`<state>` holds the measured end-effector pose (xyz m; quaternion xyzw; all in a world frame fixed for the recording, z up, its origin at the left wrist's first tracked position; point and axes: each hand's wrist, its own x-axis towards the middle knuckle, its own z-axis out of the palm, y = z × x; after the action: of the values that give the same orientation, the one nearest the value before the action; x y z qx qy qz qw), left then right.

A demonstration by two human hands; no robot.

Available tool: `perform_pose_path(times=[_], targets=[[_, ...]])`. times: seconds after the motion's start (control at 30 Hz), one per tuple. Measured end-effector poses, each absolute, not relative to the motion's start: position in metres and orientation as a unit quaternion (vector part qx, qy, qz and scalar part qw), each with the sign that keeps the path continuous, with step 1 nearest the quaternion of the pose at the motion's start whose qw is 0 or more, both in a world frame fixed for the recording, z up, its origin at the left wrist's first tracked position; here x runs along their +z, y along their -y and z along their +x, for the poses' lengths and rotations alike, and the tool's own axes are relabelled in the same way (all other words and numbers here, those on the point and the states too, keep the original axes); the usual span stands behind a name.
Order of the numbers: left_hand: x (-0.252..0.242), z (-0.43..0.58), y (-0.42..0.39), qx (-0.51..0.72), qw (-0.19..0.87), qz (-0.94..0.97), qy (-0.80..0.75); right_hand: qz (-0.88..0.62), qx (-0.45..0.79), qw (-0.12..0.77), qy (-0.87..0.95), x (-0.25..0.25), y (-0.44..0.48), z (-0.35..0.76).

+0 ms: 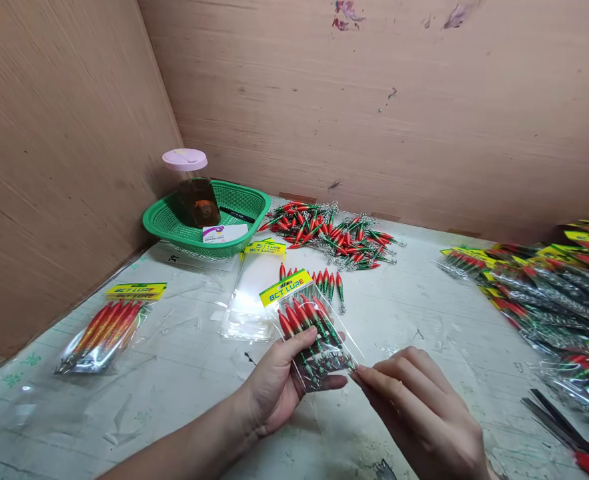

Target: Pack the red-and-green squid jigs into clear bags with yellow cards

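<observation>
My left hand holds a clear plastic bag of fishing lures, its thumb on the front and its fingers behind. Several red and green lures lie side by side inside, hooks toward the lower end, under a yellow "BCT LURE" header. At the bag's lower right corner, the thumb and forefinger of my right hand are pinched together; whether plastic or a hook end is between them is hard to see. Just behind the bag is a short row of loose lures, partly hidden. Flat bags with yellow headers are stacked to its left.
A pile of loose lures lies at the back, beside a green basket holding a lidded cup. Filled bags are heaped at right, near red-handled scissors. Another packed bag lies at left. Wooden walls stand behind and left.
</observation>
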<state>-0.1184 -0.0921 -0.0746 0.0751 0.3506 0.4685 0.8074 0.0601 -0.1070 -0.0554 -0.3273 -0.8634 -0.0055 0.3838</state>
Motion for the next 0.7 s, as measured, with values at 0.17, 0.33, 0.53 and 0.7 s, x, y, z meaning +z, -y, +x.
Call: perform_pose_path(times=[0.17,0.33,0.53,0.7], targets=[[-0.078,-0.117,0.095,0.445,0.819,0.111,-0.345,-0.368,0.002,0.399,0.840,-0.058,0.105,0.059],[-0.083,-0.114,0.098,0.402,0.831,0.143,-0.359,-0.344,-0.022,0.340,0.875,-0.060,0.109,0.065],[-0.088,-0.120,0.102,0.240,0.739,0.418,-0.471,-0.397,0.009,0.314,0.862,-0.084,0.141,0.083],[-0.089,-0.119,0.109,0.179,0.308,0.803,-0.478,-0.440,0.018,0.282,0.852,-0.109,0.162,0.096]])
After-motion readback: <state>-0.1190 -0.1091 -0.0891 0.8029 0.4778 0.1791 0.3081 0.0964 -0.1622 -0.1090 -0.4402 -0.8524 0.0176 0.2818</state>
